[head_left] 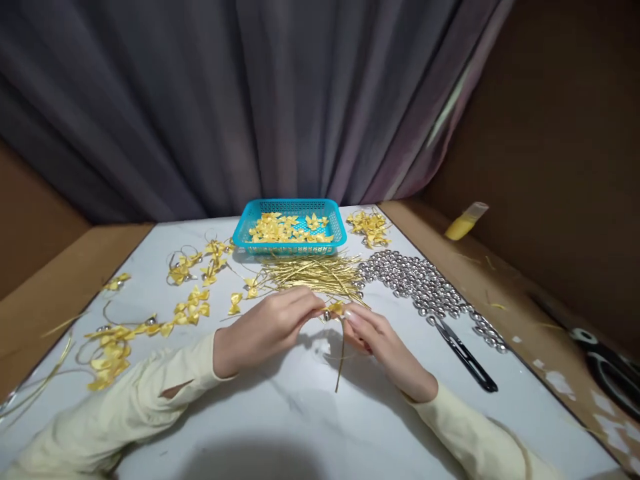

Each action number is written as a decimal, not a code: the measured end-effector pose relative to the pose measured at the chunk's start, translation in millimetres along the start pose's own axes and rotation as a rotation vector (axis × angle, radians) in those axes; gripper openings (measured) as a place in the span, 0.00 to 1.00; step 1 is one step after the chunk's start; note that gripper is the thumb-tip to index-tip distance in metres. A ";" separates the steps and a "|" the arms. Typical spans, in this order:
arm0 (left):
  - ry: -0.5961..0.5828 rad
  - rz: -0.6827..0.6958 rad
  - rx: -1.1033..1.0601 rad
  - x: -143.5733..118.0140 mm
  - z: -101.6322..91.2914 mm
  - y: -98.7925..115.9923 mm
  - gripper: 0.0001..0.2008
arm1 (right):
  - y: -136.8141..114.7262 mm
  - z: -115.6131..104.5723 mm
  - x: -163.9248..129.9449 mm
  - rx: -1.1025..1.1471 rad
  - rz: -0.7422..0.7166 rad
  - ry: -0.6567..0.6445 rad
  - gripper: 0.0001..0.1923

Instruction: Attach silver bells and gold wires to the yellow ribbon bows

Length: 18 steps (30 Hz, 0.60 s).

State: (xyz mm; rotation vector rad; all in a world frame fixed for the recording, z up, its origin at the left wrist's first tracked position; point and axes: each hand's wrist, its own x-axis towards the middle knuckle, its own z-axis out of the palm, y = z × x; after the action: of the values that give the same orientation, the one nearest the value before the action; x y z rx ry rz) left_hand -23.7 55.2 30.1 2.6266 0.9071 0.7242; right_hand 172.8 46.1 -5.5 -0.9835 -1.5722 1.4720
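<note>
My left hand [267, 327] and my right hand [383, 347] meet at the middle of the white table [300, 413]. Between their fingertips sit a small silver bell [326, 315] and a yellow ribbon bow [336, 307]. A gold cord [341, 360] hangs down from them toward me. Both hands pinch this small assembly; the left fingers are at the bell, the right fingers at the bow and cord. A pile of gold cords [315, 273] lies just beyond the hands.
A blue basket [293, 248] of yellow bows stands at the back. Silver bells [420, 283] spread to the right, with black snips [465, 357] beside them. Finished bow pieces [150, 313] lie at the left. Scissors [607, 373] and a yellow bottle [465, 223] rest on the right ledge.
</note>
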 end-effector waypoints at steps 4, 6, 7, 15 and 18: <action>-0.156 0.098 0.028 11.1 -4.7 0.3 0.13 | 3.7 -0.3 1.0 -0.127 -0.014 0.010 0.16; -0.169 0.116 0.006 18.2 -6.1 0.3 0.14 | 4.8 -1.2 1.3 -0.198 -0.032 0.046 0.15; -0.157 0.111 -0.009 21.2 -6.2 0.1 0.14 | 4.7 -2.0 1.3 -0.224 -0.054 0.068 0.16; -0.096 -0.079 -0.115 25.2 1.6 1.9 0.08 | 4.1 -6.5 -7.7 -0.514 -0.289 0.314 0.12; -0.096 -0.077 -0.105 23.3 3.3 4.1 0.08 | 6.6 -5.7 -11.4 -0.710 -0.503 0.395 0.13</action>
State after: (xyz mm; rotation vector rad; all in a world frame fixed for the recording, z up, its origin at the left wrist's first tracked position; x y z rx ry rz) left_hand -4.0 66.6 37.6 2.4972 0.9111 0.6038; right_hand 183.0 38.4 -12.0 -1.0612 -1.8814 0.3360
